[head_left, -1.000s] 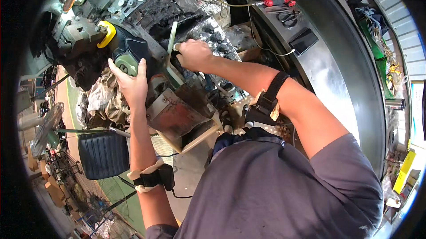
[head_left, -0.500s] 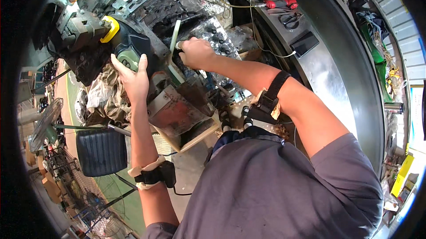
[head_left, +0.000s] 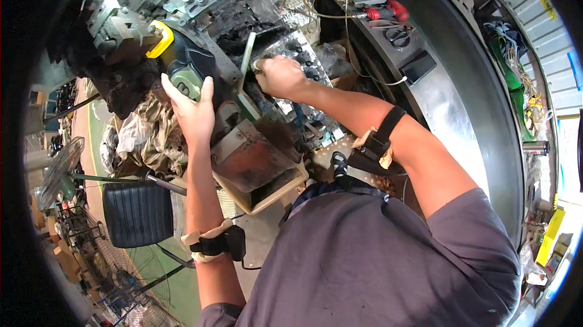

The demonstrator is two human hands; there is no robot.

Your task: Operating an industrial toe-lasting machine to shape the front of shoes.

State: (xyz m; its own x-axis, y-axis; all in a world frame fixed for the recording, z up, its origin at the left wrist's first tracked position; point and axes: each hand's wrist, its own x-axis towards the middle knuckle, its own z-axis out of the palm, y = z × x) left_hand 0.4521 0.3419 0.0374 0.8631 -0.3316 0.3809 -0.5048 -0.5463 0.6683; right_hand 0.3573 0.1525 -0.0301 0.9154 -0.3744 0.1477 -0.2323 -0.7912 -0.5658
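Note:
My left hand (head_left: 191, 108) presses flat, fingers spread, against a dark machine housing (head_left: 200, 63) with a green oval part (head_left: 184, 81) and a yellow handle (head_left: 159, 38) beside it. My right hand (head_left: 278, 76) is closed around a small tool at the edge of a greasy engine block (head_left: 291, 47), next to a pale green strip (head_left: 246, 63) that runs down from it. Below both hands sits a dirty metal tray (head_left: 255, 160). Both forearms wear black strapped bands.
A curved metal workbench (head_left: 449, 96) on the right carries a red-handled tool (head_left: 388, 11), scissors (head_left: 398, 37), a dark phone-like slab (head_left: 419, 67) and wires. Rags (head_left: 143, 139) hang at the left. A black padded stool (head_left: 136, 214) and a fan (head_left: 57, 169) stand lower left.
The view has shifted slightly. My left hand has slid a little up the housing; my right hand stays gripping at the same spot on the engine.

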